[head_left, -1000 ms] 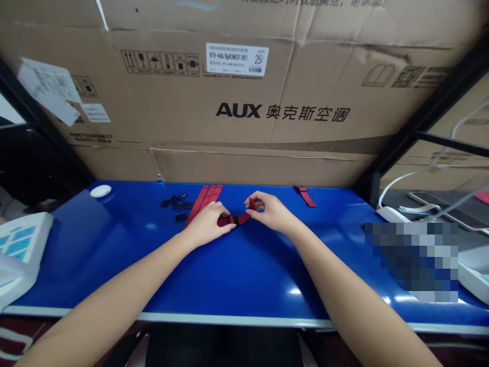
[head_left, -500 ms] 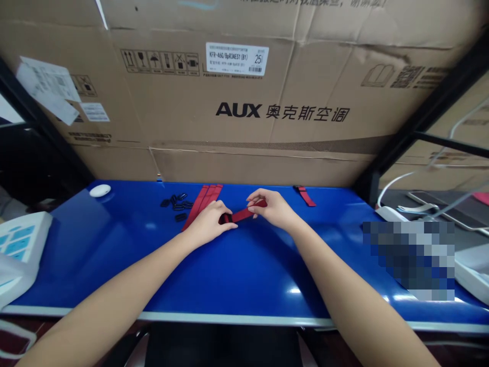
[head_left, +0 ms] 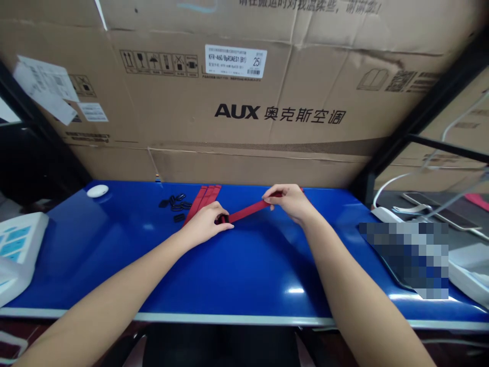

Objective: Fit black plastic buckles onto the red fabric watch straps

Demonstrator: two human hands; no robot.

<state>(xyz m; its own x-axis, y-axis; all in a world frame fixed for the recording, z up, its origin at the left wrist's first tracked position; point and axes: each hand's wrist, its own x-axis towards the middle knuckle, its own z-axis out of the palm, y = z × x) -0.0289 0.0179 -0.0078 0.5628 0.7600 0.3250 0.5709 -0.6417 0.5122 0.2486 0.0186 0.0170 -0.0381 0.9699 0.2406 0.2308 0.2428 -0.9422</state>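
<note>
Between my hands a red webbing strap (head_left: 248, 211) is stretched at a slant over the blue table. My left hand (head_left: 204, 221) pinches a black buckle (head_left: 222, 219) at the strap's left end, the fingers partly covering it. The strap's other stretch is held between thumb and fingers of my right hand (head_left: 287, 200), higher and to the right. Just behind my left hand lie several flat red straps (head_left: 204, 199) side by side. Left of those are several small black buckles (head_left: 178, 204) in a loose group.
A large cardboard box (head_left: 244, 137) stands along the table's back edge. On the left are a white round object (head_left: 98, 191) and a white device with blue keys (head_left: 23, 244). A pixelated item (head_left: 412, 260) lies at the right, near a phone-like slab (head_left: 439, 210).
My right hand has moved right and slightly up, drawing out a longer stretch of strap from the buckle. It now covers most of the separate red strap at the back right.
</note>
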